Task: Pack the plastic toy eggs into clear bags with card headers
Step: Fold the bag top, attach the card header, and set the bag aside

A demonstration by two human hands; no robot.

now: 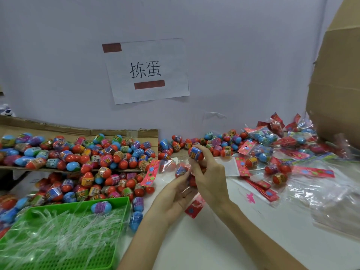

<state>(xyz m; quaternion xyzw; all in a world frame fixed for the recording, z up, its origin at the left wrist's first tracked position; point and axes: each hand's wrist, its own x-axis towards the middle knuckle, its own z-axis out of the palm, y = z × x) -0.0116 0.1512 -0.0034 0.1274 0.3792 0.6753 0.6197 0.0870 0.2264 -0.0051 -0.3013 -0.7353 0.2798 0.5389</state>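
While pinching an orange-and-blue egg (195,153) in the fingertips of the right hand (211,179), just above the clear bag (183,169) gripped in the curled fingers of the left hand (175,193), near centre; looks to be mid-filling, with other eggs (192,181) showing inside and the red card header (194,208) at the near end. Calls next for easing the egg into the bag's mouth; hard to tell where that mouth lies
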